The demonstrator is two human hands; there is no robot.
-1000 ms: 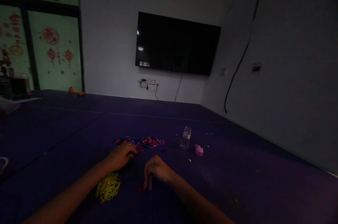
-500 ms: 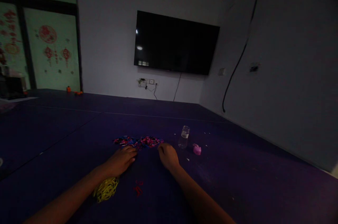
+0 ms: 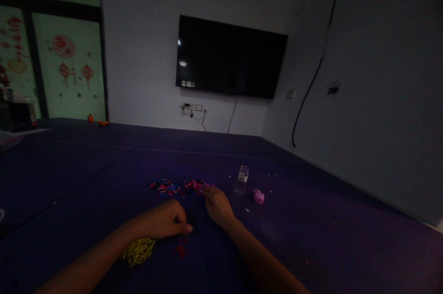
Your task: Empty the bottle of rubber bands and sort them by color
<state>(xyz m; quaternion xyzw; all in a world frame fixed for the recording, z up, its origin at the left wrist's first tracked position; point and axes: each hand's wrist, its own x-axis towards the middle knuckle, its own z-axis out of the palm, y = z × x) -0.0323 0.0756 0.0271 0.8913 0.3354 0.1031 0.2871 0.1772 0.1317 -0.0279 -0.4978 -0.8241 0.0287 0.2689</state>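
A scattered heap of small mixed-colour bands [image 3: 180, 187], red, blue and pink, lies on the dark purple mat [image 3: 104, 178]. My right hand [image 3: 217, 205] reaches to the heap's right end, fingers bent at its edge; what they hold, if anything, is hidden. My left hand [image 3: 169, 223] is curled into a pinch just above a few red bands [image 3: 180, 249]. A pile of yellow bands [image 3: 140, 251] lies under my left wrist.
A small clear bottle [image 3: 241, 180] and a pink object [image 3: 259, 196] stand right of the heap. A wall-mounted TV [image 3: 229, 57] and sockets [image 3: 194, 108] are on the far wall. Glass panels with red decorations [image 3: 65, 61] are at the left.
My left hand has drawn back from the mixed heap toward the red bands, closing into a pinch. My right hand went forward from the red bands to the heap's right end.
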